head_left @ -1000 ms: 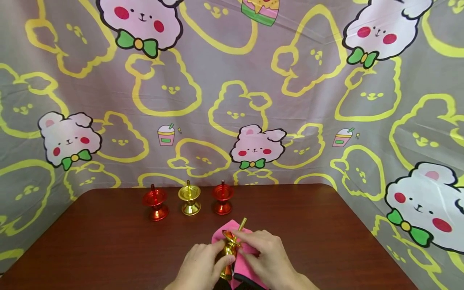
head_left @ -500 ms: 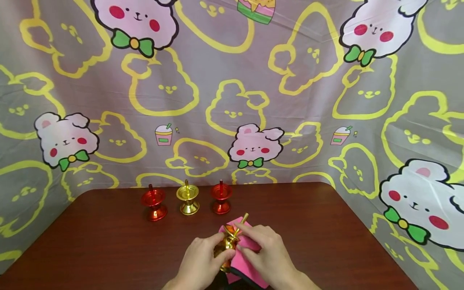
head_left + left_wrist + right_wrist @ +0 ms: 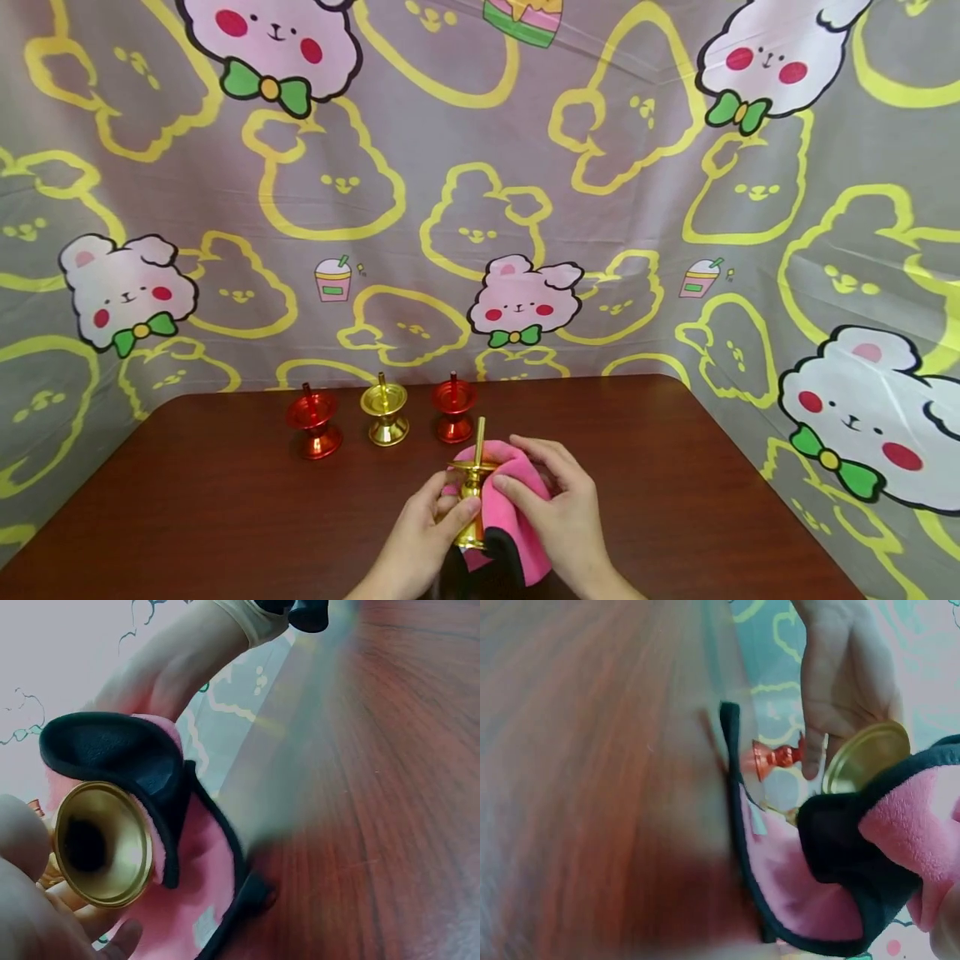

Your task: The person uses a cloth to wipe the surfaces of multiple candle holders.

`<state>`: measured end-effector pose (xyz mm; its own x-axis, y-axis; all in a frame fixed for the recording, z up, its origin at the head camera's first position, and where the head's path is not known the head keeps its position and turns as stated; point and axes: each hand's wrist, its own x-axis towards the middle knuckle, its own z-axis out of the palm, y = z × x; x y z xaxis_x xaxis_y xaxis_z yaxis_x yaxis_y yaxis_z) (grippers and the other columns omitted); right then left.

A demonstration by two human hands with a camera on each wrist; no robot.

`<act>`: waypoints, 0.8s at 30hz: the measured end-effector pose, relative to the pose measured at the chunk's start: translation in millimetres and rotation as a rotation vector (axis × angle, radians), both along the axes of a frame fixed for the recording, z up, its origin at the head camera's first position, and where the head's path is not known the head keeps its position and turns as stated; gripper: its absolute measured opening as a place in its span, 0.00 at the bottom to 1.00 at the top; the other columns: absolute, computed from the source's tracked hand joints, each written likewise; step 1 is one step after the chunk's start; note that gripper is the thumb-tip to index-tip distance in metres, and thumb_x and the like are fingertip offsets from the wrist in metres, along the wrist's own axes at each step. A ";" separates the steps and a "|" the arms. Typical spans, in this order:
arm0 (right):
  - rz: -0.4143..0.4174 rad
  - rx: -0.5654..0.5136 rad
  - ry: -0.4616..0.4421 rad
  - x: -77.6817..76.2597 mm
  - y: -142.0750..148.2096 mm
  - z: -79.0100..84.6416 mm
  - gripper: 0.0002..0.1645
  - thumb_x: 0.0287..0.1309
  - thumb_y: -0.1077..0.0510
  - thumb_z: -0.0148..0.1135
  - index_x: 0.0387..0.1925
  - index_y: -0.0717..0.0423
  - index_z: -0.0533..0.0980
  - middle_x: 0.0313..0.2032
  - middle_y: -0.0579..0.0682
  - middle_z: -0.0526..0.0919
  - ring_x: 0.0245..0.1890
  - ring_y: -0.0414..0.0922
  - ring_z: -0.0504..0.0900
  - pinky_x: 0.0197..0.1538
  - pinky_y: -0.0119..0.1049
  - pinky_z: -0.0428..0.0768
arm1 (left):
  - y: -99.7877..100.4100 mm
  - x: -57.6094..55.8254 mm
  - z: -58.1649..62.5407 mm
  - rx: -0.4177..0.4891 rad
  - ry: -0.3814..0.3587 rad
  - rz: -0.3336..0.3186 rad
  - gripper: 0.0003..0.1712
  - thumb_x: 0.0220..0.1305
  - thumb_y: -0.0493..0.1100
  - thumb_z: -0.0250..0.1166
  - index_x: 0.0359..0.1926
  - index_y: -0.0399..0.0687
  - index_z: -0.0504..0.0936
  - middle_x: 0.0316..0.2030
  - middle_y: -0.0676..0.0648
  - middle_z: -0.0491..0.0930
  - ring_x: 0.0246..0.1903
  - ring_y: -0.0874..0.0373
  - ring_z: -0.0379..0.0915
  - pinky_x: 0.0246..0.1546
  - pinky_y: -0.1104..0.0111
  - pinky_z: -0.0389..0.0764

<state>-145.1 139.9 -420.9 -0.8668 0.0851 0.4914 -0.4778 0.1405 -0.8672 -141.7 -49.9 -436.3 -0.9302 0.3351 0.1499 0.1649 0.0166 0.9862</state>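
Note:
My left hand (image 3: 416,533) grips the waist of a gold candle holder (image 3: 471,533), which stands nearly upright with its thin post pointing up. My right hand (image 3: 562,508) holds a pink cloth (image 3: 525,525) with black edging, thumb in front, folded against the holder's right side. More of the cloth shows behind the holder's dish. In the left wrist view the holder's hollow round base (image 3: 133,870) faces the camera beside the cloth's black fold (image 3: 112,750). The right wrist view has the cloth (image 3: 922,817) covering part of the base (image 3: 866,757).
Toward the back of the dark brown table (image 3: 187,500) stand a red candle holder (image 3: 321,442), a gold one (image 3: 388,432) and another red one (image 3: 454,427) in a row. A patterned curtain (image 3: 637,333) hangs behind and along both sides.
The held candle holder has gone from tilted to nearly upright. My right fingers have left its dish and post and moved behind the cloth, now folded around the right side.

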 end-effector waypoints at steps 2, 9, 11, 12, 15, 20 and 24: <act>-0.011 -0.061 -0.057 -0.9 -2.5 -1.2 0.27 0.46 0.63 0.81 0.50 0.51 0.82 0.45 0.49 0.82 0.43 0.47 0.84 0.42 0.36 0.84 | 0.4 1.3 0.4 0.003 -0.004 0.016 0.25 0.75 0.44 0.59 0.62 0.29 0.68 0.43 0.38 0.85 0.41 0.56 0.82 0.42 0.70 0.80; 0.007 -0.257 -0.287 0.2 -10.7 -6.2 0.21 0.48 0.64 0.79 0.39 0.66 0.76 0.33 0.57 0.82 0.30 0.44 0.82 0.33 0.34 0.83 | 0.9 4.1 4.6 -0.092 0.125 0.106 0.19 0.72 0.47 0.62 0.54 0.36 0.80 0.44 0.44 0.82 0.43 0.59 0.78 0.43 0.70 0.80; 0.023 -0.289 -0.319 1.1 -12.5 -7.2 0.20 0.49 0.63 0.78 0.38 0.68 0.77 0.31 0.57 0.83 0.29 0.44 0.82 0.32 0.35 0.84 | 0.5 4.7 4.5 -0.139 0.167 0.166 0.17 0.70 0.47 0.64 0.51 0.40 0.84 0.42 0.47 0.80 0.42 0.61 0.75 0.41 0.70 0.79; 0.029 -0.299 -0.334 1.3 -13.3 -7.7 0.19 0.50 0.62 0.78 0.38 0.68 0.77 0.31 0.57 0.84 0.29 0.44 0.83 0.32 0.36 0.84 | 0.4 5.1 4.1 -0.145 0.180 0.187 0.15 0.70 0.47 0.65 0.49 0.41 0.85 0.41 0.48 0.79 0.40 0.61 0.74 0.39 0.70 0.78; 0.048 -0.302 -0.380 2.9 -15.1 -8.8 0.20 0.52 0.59 0.78 0.40 0.68 0.79 0.33 0.56 0.84 0.30 0.44 0.83 0.34 0.36 0.84 | 0.2 5.3 3.1 -0.121 0.174 0.211 0.14 0.68 0.43 0.66 0.49 0.41 0.86 0.39 0.48 0.79 0.38 0.62 0.73 0.37 0.70 0.78; 0.132 -0.239 -0.364 7.7 -15.4 -11.4 0.23 0.56 0.60 0.74 0.51 0.68 0.80 0.41 0.58 0.85 0.37 0.45 0.84 0.40 0.37 0.85 | 0.3 4.5 2.2 -0.084 0.197 0.266 0.10 0.66 0.39 0.68 0.46 0.39 0.87 0.37 0.49 0.80 0.34 0.64 0.72 0.33 0.71 0.77; 0.240 -0.169 -0.325 11.3 -14.0 -13.6 0.29 0.59 0.62 0.72 0.59 0.69 0.76 0.49 0.62 0.84 0.42 0.45 0.85 0.43 0.38 0.84 | -2.6 4.9 2.3 -0.104 0.232 0.283 0.10 0.69 0.39 0.65 0.47 0.40 0.87 0.37 0.50 0.79 0.35 0.65 0.71 0.33 0.71 0.76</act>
